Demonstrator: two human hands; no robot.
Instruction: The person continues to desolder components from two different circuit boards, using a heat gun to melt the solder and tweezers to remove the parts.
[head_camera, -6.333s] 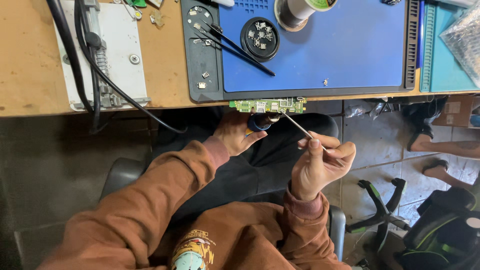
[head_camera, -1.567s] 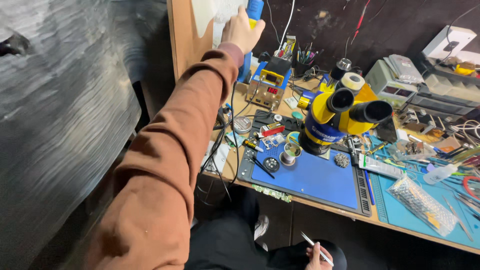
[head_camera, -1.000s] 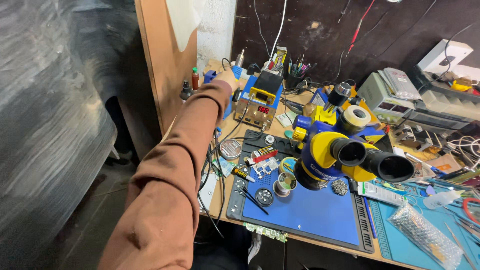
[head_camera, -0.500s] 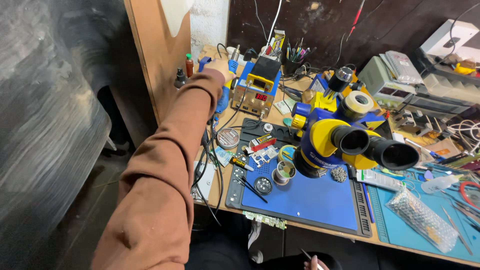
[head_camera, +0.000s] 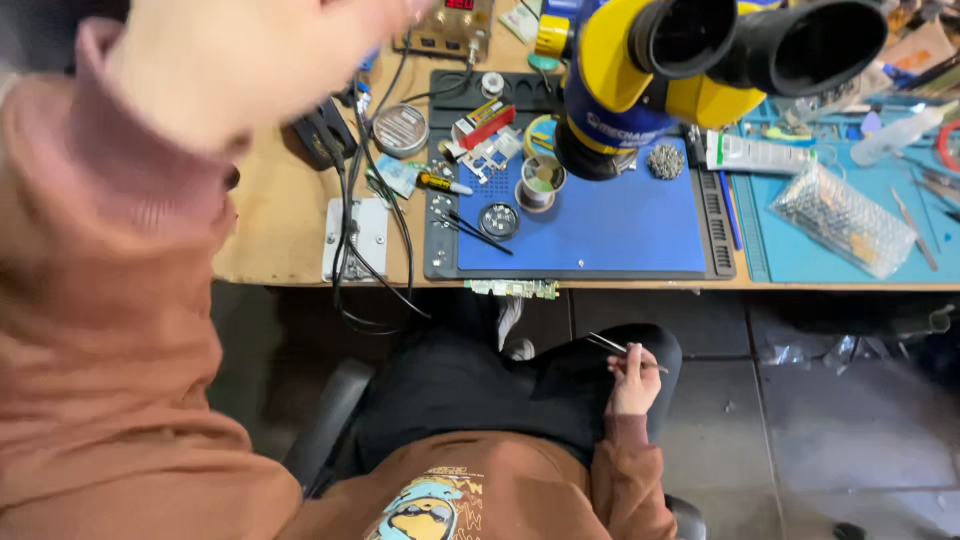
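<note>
Right now the left hand (head_camera: 250, 50) is sweeping blurred and close to the camera above the surface (head_camera: 275, 215), left of the blue mat (head_camera: 600, 225); whether it is open I cannot tell, and it could be snagging the black cables (head_camera: 350, 200) below. Smaller, the right hand (head_camera: 635, 380), below the mat over the lap, is pinching thin metal tweezers (head_camera: 620, 350), which are pointing up-left and could be slipping to the floor.

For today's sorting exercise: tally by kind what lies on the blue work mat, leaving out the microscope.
Solder spool: 1
Round black dish: 1
Black tweezers: 1
Wad of metal wool: 1
Total: 4

The right hand holds another pair of tweezers off the mat.
</note>
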